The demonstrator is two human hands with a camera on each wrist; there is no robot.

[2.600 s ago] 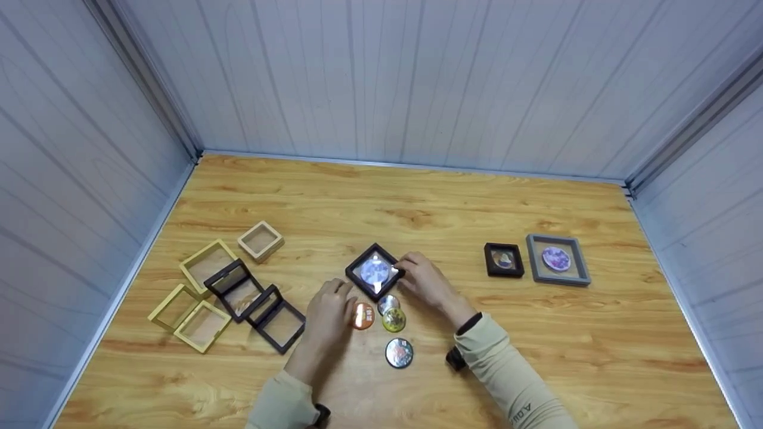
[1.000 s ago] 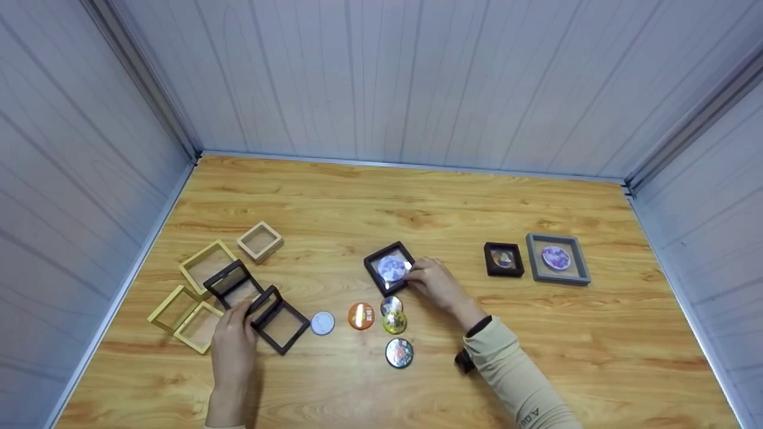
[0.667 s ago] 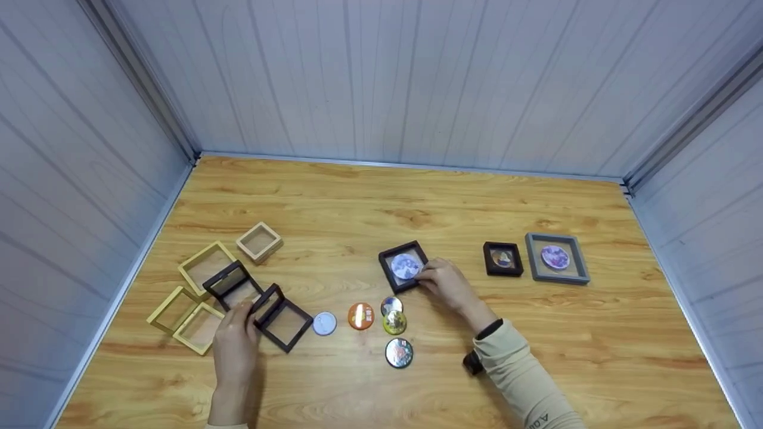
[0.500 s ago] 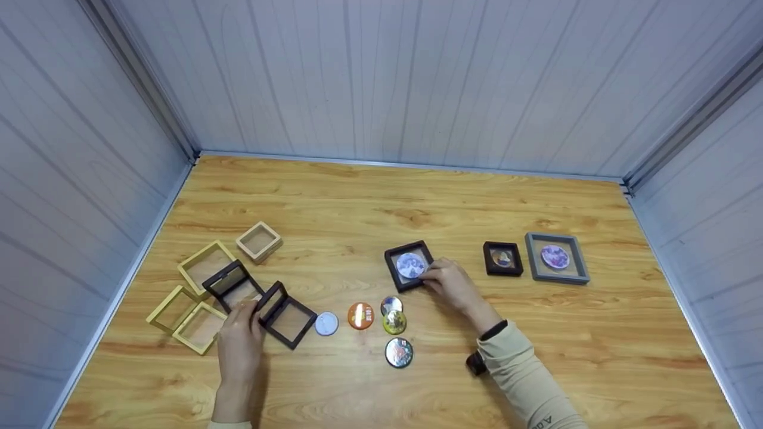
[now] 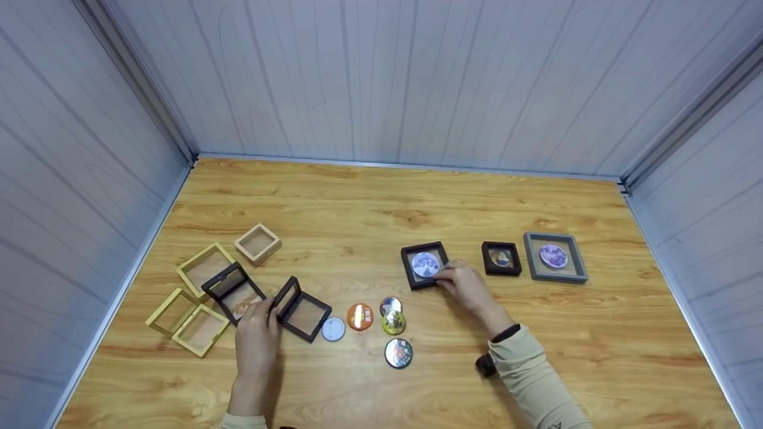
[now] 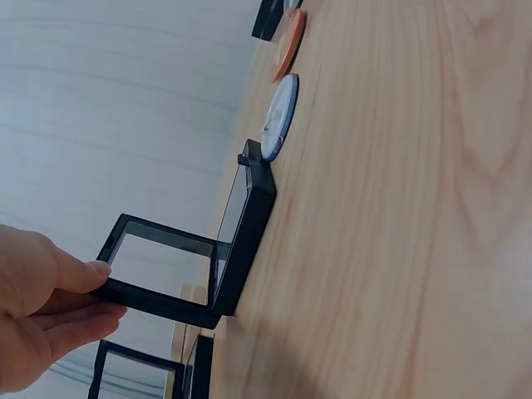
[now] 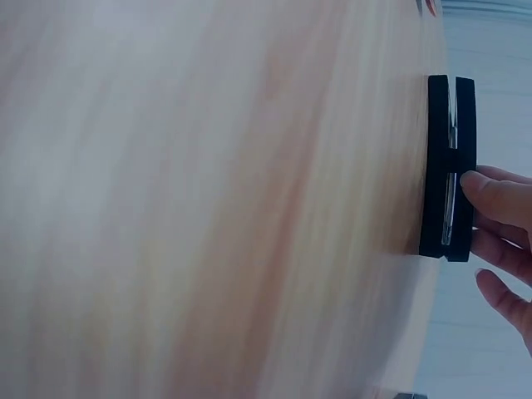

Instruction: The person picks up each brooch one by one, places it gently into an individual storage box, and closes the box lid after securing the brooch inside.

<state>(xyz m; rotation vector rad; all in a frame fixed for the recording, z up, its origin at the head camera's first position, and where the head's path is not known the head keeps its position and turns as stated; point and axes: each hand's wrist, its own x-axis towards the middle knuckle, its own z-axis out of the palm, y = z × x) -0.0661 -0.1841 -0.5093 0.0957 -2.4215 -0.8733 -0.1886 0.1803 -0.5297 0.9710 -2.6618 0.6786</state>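
My left hand (image 5: 257,342) pinches the raised lid of an open black display frame (image 5: 306,317) between thumb and fingers; in the left wrist view its base (image 6: 247,229) rests on the table. A button badge (image 5: 334,329) lies back side up against that frame's corner. My right hand (image 5: 468,289) grips the near right corner of a closed black display frame (image 5: 409,265) that has a blue-and-white round badge (image 5: 425,264) inside. In the right wrist view this frame (image 7: 437,166) is seen edge-on, thumb and fingers on it.
Several badges lie mid-table: orange (image 5: 360,316), yellow (image 5: 393,322) overlapping another, and dark (image 5: 398,353). Further right are a small black frame (image 5: 487,269) and a grey frame (image 5: 530,256), both filled. Yellow (image 5: 186,268), black (image 5: 217,283) and beige (image 5: 258,241) frames stand left. Panels wall the table.
My right hand has moved the closed black frame rightward and turned it straighter. My left hand has left the badges, taken the open black frame by its lid and shifted it right. The white-backed badge shifted right.
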